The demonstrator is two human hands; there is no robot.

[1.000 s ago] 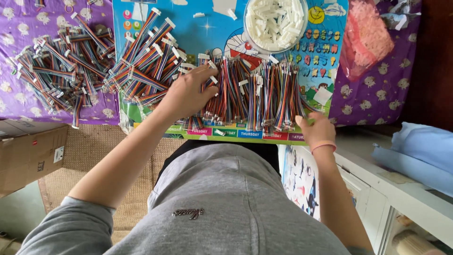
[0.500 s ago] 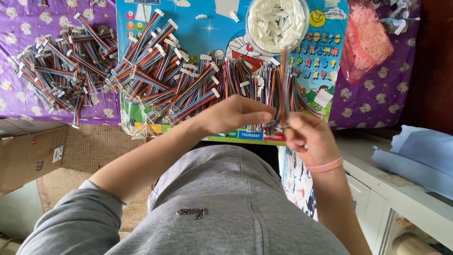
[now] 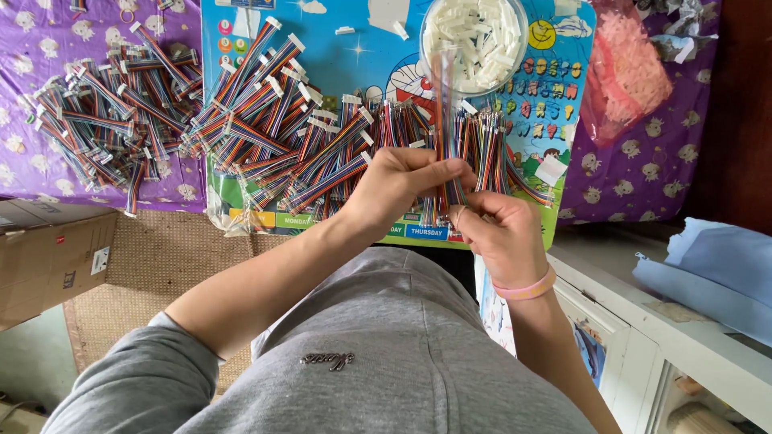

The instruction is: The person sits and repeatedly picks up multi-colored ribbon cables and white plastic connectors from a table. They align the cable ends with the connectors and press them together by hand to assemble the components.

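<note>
Because the striped cable (image 3: 445, 120) looks light and bendy, left hand (image 3: 402, 189) and right hand (image 3: 503, 237) pinch its lower end, fingers closed.

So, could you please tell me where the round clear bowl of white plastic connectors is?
In the head view, the round clear bowl of white plastic connectors sits at top centre on the blue cartoon board, beyond both hands.

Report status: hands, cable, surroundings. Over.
Left hand and right hand both pinch one rainbow cable, held upright. Loose cables lie just beyond; bowl of white connectors behind. Nothing blocks the hands.
</note>
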